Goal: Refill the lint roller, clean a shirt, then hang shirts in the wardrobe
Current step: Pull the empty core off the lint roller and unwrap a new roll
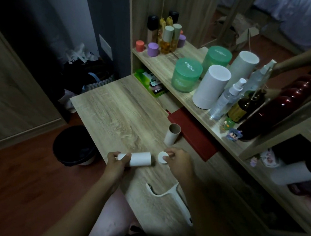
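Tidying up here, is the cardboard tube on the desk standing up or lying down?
Standing upright: the cardboard tube rests on one end on the desk, its open top facing up.

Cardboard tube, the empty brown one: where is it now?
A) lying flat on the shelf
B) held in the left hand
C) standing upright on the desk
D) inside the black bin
C: the cardboard tube stands on end on the desk, open end up, clear of both hands; the left hand grips the white roll, the right hand pinches a white cap.
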`<state>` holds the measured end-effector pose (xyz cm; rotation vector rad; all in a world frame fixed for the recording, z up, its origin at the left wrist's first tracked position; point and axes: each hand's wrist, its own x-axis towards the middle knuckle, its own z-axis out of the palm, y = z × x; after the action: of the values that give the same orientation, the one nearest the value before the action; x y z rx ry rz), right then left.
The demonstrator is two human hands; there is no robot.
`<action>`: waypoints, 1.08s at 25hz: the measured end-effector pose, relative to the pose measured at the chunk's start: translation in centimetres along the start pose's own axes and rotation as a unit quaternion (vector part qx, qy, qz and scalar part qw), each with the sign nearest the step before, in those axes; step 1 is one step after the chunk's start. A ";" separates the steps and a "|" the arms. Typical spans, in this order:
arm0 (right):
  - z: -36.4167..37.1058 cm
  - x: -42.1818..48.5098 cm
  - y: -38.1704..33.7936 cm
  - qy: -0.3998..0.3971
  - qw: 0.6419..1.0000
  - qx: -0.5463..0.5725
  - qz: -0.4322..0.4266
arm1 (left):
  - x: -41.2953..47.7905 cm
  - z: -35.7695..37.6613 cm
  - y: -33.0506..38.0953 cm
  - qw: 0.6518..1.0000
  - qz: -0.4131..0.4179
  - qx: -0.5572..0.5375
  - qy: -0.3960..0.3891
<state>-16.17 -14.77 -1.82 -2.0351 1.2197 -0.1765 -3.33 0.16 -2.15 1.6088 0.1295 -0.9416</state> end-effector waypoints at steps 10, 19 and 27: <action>2.3 0.8 1.5 0.042 0.992 -0.118 -0.030 | 0.3 -0.9 0.2 1.000 0.009 -0.019 0.004; -2.3 -2.4 -1.1 -0.026 0.948 0.306 0.087 | -2.1 3.7 3.2 0.991 0.048 -0.004 -0.126; -4.2 -3.8 -2.2 -0.052 0.884 0.461 0.063 | -3.8 5.4 5.0 0.981 0.027 -0.025 -0.188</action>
<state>-18.59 -13.32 3.52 -1.1120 0.9268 -0.4758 -5.72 -4.43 4.31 1.3550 -0.1519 -1.1729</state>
